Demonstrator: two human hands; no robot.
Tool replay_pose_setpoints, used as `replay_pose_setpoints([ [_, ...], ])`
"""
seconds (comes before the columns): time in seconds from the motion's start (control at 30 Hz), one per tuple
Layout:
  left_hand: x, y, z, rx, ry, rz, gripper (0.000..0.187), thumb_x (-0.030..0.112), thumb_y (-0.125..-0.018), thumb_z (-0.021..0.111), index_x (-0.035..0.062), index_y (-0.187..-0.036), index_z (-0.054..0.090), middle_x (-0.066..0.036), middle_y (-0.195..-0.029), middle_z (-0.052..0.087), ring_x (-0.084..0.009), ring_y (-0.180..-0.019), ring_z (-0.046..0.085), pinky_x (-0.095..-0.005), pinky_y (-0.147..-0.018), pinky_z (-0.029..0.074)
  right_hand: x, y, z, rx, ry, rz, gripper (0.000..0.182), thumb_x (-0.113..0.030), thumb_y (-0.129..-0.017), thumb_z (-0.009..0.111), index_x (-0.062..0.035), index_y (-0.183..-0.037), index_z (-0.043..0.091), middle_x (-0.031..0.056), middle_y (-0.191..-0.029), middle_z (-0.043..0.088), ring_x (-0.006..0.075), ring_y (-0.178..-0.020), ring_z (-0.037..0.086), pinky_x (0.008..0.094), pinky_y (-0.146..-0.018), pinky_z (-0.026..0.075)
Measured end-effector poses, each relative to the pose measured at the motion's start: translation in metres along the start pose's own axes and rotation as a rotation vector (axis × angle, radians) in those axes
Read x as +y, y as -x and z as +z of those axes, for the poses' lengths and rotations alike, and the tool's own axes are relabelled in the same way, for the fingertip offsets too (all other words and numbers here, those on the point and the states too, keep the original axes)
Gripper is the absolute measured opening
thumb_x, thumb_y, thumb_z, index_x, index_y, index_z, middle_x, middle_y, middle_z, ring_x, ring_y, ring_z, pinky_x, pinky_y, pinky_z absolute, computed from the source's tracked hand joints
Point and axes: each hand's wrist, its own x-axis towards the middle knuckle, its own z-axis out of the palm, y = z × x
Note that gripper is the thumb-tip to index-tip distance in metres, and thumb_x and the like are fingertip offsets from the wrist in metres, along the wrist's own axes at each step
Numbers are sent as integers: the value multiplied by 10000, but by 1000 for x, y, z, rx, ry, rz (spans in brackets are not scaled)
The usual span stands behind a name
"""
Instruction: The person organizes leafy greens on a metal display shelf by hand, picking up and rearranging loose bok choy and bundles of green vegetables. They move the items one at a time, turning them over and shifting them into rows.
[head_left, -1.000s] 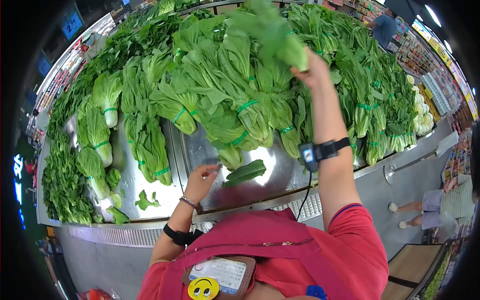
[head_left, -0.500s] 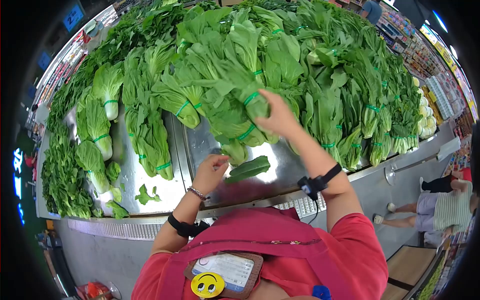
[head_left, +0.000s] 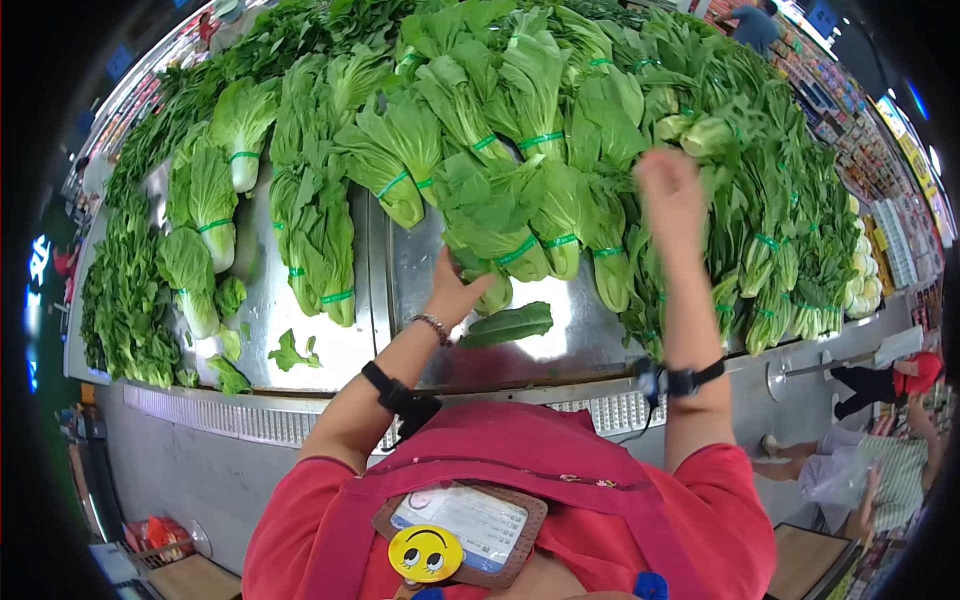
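My left hand (head_left: pixel 458 290) is at the front of the pile, thumb and fingers around the pale lower end of a bunch of leafy greens (head_left: pixel 495 294). Just below it, a loose green leaf (head_left: pixel 508 325) lies on the metal surface. My right hand (head_left: pixel 671 188) is raised over the right part of the pile, smeared by motion, its fingers curled. Right beyond its fingertips lies a bunch of greens with a pale stem end (head_left: pixel 707 137) and blurred leaves. Between the hands are bunches tied with green bands, including a bok choy bunch (head_left: pixel 562 222).
The metal display counter (head_left: pixel 375 345) has a perforated front edge. Leaf scraps (head_left: pixel 291 350) lie at its left, near more tied bunches (head_left: pixel 208 205). White round produce (head_left: pixel 862 275) is stacked at the far right. A person in a striped top (head_left: pixel 893 480) stands in the right aisle.
My right hand has swung right from the middle, away from where it held a banded bunch. My left hand has moved forward onto the front bunch. The view has shifted slightly.
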Motion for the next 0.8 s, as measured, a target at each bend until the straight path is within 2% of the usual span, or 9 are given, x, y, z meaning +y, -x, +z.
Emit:
replay_pose_setpoints([
  [0.07, -21, -15, 10, 51, -54, 209, 884, 239, -727, 806, -40, -1388, 290, -257, -1292, 493, -332, -1160, 543, -402, -1002, 443, -21, 66, 46, -421, 14, 231, 397, -236, -808, 723, -34, -1132, 614, 142, -1113, 630, 238, -950, 618, 353, -858, 493],
  [0.13, -21, -16, 14, 105, -206, 171, 896, 266, -711, 815, -37, -1379, 301, -262, -1294, 493, -350, -1163, 539, -410, -1003, 442, -14, 110, 82, -440, 256, -87, 567, -268, -762, 763, -8, -1221, 553, 200, -1236, 544, 334, -1088, 546, 415, -941, 446],
  [0.17, -22, -15, 11, 140, -363, 132, 909, 293, -695, 825, -34, -1370, 312, -267, -1295, 493, -368, -1167, 535, -419, -1004, 440, -9, 120, 92, -476, 228, -112, 567, -268, -762, 763, -8, -1221, 553, 200, -1236, 544, 334, -1088, 546, 415, -941, 446],
  [0.33, -16, 21, -24, -71, -55, 51, 882, 256, -691, 822, -43, -1360, 330, -216, -1244, 550, -300, -1138, 562, -379, -970, 465, -9, 137, 108, -411, 466, -118, 757, -326, -668, 825, 43, -1243, 500, 233, -1271, 475, 410, -1193, 427, 468, -1001, 375],
  [0.47, 60, 95, -100, -340, 217, -401, 854, 241, -779, 779, -43, -1424, 297, -156, -1301, 522, -219, -1186, 522, -327, -998, 435, -15, 154, 121, -421, 542, -216, 767, -339, -641, 835, 44, -1220, 510, 247, -1277, 456, 410, -1185, 430, 477, -983, 383],
  [0.67, 94, 108, -235, 61, 124, 49, 829, 248, -811, 749, -54, -1441, 303, -151, -1360, 475, -215, -1239, 469, -311, -1044, 380, -16, 169, 151, -473, 592, -100, 757, -253, -628, 842, 30, -1240, 497, 230, -1258, 506, 367, -1139, 492, 446, -943, 426],
  [0.7, 108, 93, -270, 261, -51, 214, 822, 256, -811, 750, -57, -1433, 312, -163, -1371, 471, -223, -1247, 466, -327, -1054, 373, -16, 161, 150, -599, -95, 146, 695, -167, -694, 821, 27, -1269, 482, 186, -1216, 576, 282, -1068, 579, 393, -907, 460],
  [0.73, 117, 74, -292, 463, -222, 367, 816, 264, -812, 751, -61, -1425, 322, -175, -1382, 466, -231, -1254, 464, -342, -1064, 366, -28, 164, 153, -589, -87, 144, 695, -167, -694, 821, 27, -1269, 482, 186, -1216, 576, 282, -1068, 579, 393, -907, 460],
  [0.8, 96, 18, -334, 740, -560, 457, 793, 269, -802, 756, -20, -1420, 351, -210, -1346, 491, -275, -1243, 472, -370, -1059, 373, -58, 168, 154, -540, -386, 668, 616, -102, -750, 794, 23, -1273, 492, 125, -1175, 616, 209, -996, 609, 359, -873, 479],
])
